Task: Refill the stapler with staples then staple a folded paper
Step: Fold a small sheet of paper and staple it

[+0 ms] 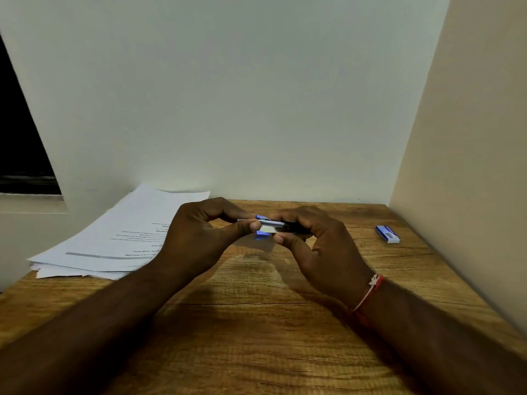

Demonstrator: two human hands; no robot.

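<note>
Silver stapler (273, 228) between curled fingers (248, 224)

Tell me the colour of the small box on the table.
The box is blue; head view.

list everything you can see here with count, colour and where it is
stapler: one, blue, silver and black, held above the table between both hands
paper stack: one, white with print, far left of the table
staple box: one, blue, right side of the table
table: one, brown wood, under everything
window: one, dark, far left
wrist thread: one, red and white, right wrist
left hand: one, fingers pinch the stapler's left end
right hand: one, fingers curled round the stapler's right end
</note>
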